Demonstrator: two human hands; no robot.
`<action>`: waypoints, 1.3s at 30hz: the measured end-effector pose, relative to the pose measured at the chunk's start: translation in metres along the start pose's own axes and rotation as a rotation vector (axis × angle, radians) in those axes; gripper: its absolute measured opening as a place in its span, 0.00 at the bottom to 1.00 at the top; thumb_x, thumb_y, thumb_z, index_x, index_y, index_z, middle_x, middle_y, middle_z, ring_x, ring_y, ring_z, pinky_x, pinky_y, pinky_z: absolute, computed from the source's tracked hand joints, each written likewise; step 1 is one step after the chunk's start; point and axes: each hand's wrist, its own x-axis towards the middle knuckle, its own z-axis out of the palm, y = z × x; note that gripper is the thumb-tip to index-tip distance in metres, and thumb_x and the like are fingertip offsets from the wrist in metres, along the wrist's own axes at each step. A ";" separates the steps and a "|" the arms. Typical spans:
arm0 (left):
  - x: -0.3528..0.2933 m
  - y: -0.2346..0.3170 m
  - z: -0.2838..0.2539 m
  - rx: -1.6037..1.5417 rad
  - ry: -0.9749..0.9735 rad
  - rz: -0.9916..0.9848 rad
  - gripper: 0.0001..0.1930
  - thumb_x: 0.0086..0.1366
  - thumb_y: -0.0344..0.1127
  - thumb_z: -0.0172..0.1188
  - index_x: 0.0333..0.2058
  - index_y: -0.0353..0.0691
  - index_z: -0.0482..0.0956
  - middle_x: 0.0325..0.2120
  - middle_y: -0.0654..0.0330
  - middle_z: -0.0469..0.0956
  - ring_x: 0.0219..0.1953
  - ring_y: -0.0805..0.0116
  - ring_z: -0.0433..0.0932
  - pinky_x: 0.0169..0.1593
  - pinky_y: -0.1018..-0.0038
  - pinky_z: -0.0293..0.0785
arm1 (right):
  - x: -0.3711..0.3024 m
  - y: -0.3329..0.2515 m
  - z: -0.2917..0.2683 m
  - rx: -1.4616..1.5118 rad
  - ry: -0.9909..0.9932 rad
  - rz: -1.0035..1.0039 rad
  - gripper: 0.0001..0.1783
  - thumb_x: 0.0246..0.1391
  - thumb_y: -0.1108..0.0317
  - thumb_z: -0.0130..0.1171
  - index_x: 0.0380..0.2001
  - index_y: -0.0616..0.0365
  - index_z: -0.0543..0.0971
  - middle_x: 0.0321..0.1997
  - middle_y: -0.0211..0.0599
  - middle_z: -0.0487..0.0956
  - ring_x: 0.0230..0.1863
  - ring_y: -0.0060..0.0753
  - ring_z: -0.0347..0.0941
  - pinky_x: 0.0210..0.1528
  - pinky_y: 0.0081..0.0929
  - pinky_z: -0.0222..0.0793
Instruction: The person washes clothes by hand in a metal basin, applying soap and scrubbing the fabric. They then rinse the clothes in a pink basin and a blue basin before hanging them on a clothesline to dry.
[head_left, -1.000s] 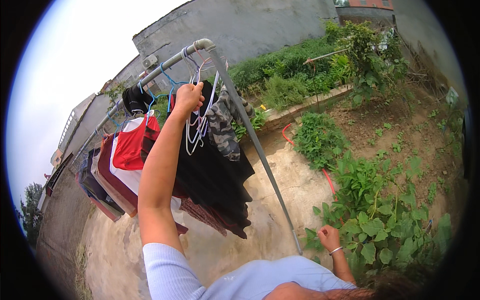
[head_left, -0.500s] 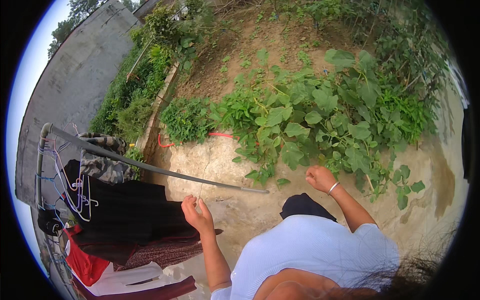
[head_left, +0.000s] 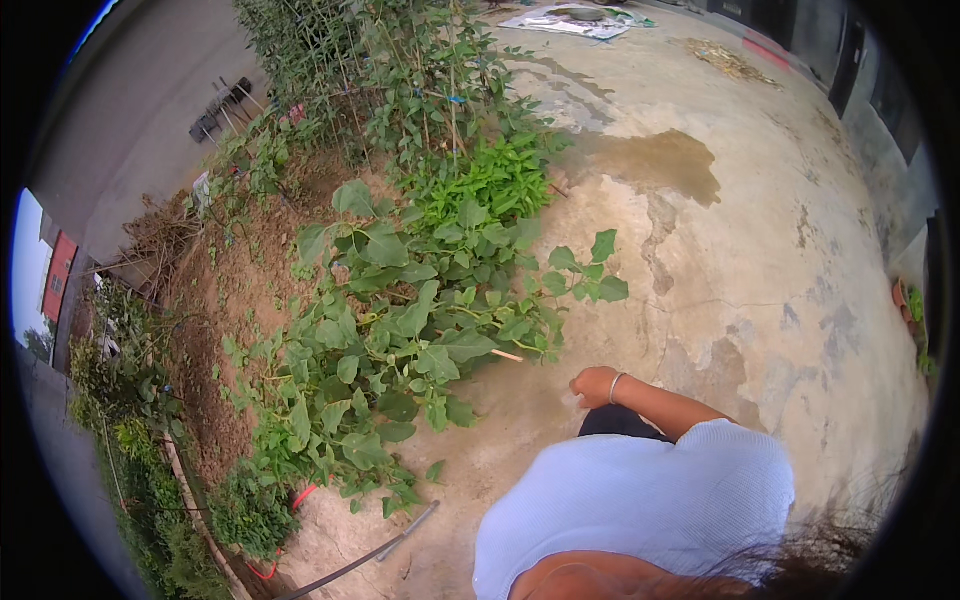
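Note:
My right hand [head_left: 594, 387] hangs in front of my body above the concrete, its fingers curled in and nothing visible in them. A silver bracelet [head_left: 614, 386] circles that wrist. Closest to the hand is a large leafy plant [head_left: 430, 350] with broad green leaves, a little to the left and apart from it. A pale cut stick [head_left: 508, 355] pokes out of the foliage toward the hand. My left hand is out of the picture.
A grey pole [head_left: 370, 553] ends at the lower left beside a red hose [head_left: 303, 496]. Tall climbing plants [head_left: 370, 70] on thin stakes stand at the back. Wet patches [head_left: 660, 165] mark the concrete [head_left: 760, 240]. A white sheet [head_left: 575, 20] lies far off.
My view has swung to the right. The clothes rack with hanging garments and my left hand have left the picture. My right hand remains curled in front of me.

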 end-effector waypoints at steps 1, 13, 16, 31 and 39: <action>0.007 0.014 0.009 -0.018 0.017 -0.013 0.11 0.54 0.38 0.62 0.28 0.35 0.78 0.28 0.50 0.80 0.32 0.60 0.80 0.34 0.64 0.74 | -0.005 0.024 -0.007 0.058 0.030 0.000 0.13 0.39 0.61 0.58 0.28 0.58 0.80 0.31 0.48 0.80 0.36 0.53 0.76 0.39 0.46 0.72; 0.090 0.316 0.219 -0.503 0.110 0.342 0.10 0.55 0.38 0.61 0.26 0.35 0.77 0.24 0.54 0.80 0.28 0.68 0.79 0.31 0.69 0.76 | -0.093 0.424 -0.120 0.314 0.317 0.333 0.17 0.42 0.58 0.64 0.33 0.58 0.78 0.30 0.49 0.80 0.36 0.49 0.77 0.38 0.41 0.73; 0.098 0.399 0.255 -0.252 -0.007 0.261 0.10 0.55 0.38 0.60 0.27 0.37 0.78 0.24 0.57 0.80 0.28 0.69 0.80 0.30 0.66 0.75 | -0.089 0.512 -0.169 0.441 0.560 0.331 0.15 0.43 0.60 0.64 0.32 0.58 0.78 0.26 0.44 0.80 0.30 0.45 0.77 0.35 0.37 0.72; 0.324 0.903 0.434 -0.378 0.058 -0.104 0.06 0.57 0.32 0.55 0.25 0.35 0.75 0.17 0.55 0.75 0.18 0.62 0.76 0.19 0.66 0.72 | -0.021 0.783 -0.112 1.343 0.227 1.676 0.06 0.51 0.75 0.49 0.22 0.62 0.73 0.16 0.46 0.74 0.14 0.39 0.72 0.14 0.38 0.65; 0.420 1.368 0.719 0.181 -0.510 0.665 0.07 0.59 0.33 0.55 0.28 0.37 0.79 0.18 0.60 0.77 0.19 0.69 0.77 0.22 0.75 0.72 | 0.006 0.918 -0.013 0.390 -0.219 1.144 0.18 0.55 0.56 0.44 0.28 0.55 0.81 0.28 0.37 0.82 0.26 0.38 0.79 0.30 0.29 0.74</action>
